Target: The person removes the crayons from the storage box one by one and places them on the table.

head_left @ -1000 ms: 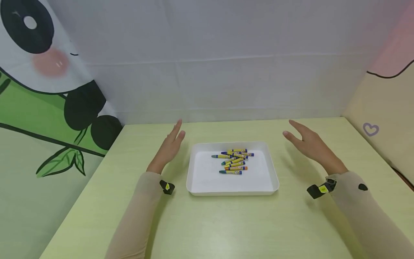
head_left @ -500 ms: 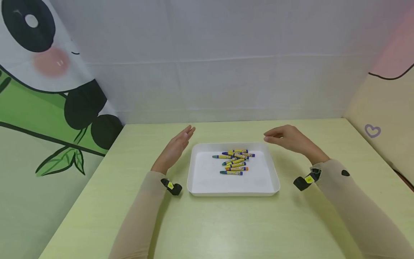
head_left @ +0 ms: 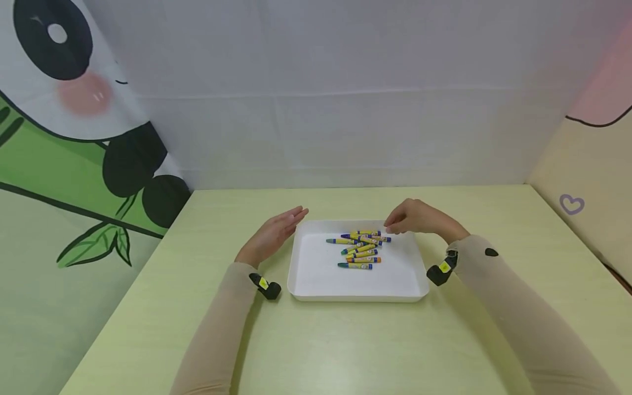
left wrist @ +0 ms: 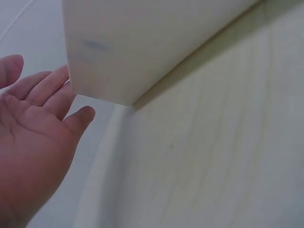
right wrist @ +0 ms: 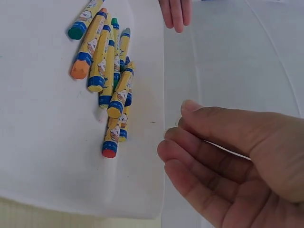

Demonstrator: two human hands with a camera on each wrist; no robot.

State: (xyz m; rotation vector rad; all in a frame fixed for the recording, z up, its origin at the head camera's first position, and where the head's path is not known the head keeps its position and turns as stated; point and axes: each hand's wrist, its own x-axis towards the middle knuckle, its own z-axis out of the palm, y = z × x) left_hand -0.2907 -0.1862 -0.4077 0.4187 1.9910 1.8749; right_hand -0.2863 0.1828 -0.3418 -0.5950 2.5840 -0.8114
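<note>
Several crayons in yellow wrappers with blue bands (head_left: pixel 362 249) lie in a loose pile in a shallow white tray (head_left: pixel 316 285). Their ends show green, orange, yellow and red in the right wrist view. My right hand (head_left: pixel 419 216) is over the tray's far right corner, fingers loosely bent and thumb close to the index finger, with nothing held. The red-ended crayon (right wrist: pixel 112 142) is among those nearest to it. At the tray's left side, my left hand (head_left: pixel 271 236) has its fingers extended and holds nothing; whether it touches the rim I cannot tell.
The tray stands on a pale yellow-green table (head_left: pixel 345 345). Behind the table hangs a whitish cloth (head_left: pixel 345 131). A printed cartoon panel (head_left: pixel 99 219) borders the left side, and a beige panel with a purple heart (head_left: pixel 571 204) the right.
My right hand has moved left from beside the tray to over its far right corner, its fingers bending. My left hand has come slightly right, towards the tray. The crayons stay put.
</note>
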